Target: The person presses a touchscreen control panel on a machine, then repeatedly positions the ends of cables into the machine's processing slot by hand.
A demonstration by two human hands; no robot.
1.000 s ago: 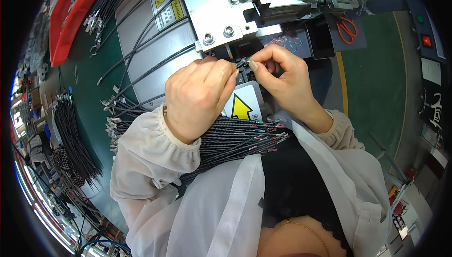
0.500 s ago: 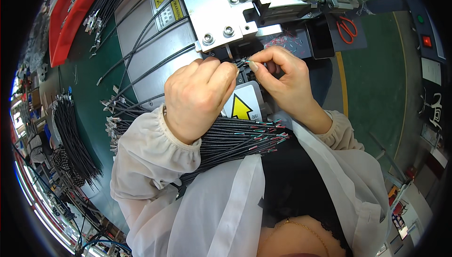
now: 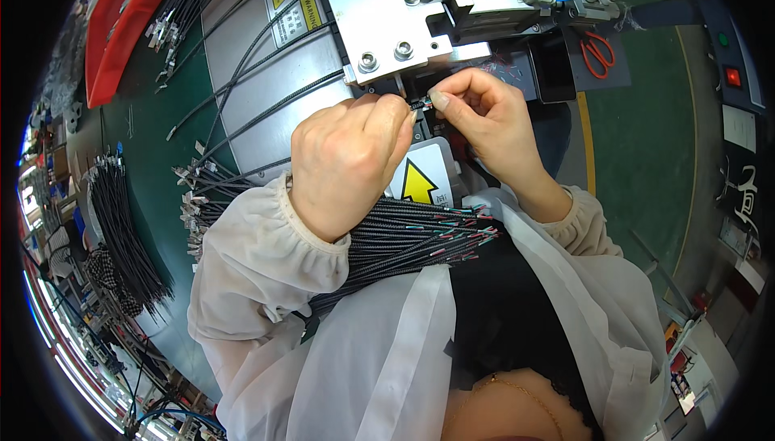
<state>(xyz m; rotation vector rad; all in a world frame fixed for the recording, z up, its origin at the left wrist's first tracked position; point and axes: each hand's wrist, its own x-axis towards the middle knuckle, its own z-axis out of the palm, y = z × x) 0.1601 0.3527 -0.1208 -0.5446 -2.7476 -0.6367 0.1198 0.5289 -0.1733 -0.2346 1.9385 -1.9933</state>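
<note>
My left hand is closed around a black braided cable, most of which its fingers hide. The cable's end sticks out past the fingertips, with small coloured wires showing. At those wires, the thumb and forefinger of my right hand are pinched together. Both hands are just in front of a metal machine head with bolts on its plate. Below them sits a white label with a yellow arrow. A bundle of black braided cables with red and green wire tips lies across my lap, under my left forearm.
Several cables run over a grey metal cover with a warning label. More cable bundles lie on the green table at left, near a red tray. Red-handled scissors and a dark phone-like slab are at right.
The view has shifted slightly, so the machine appears a little further right. My right fingertips have come a bit closer to my left hand, over the cable's wire end. Both grips stay closed.
</note>
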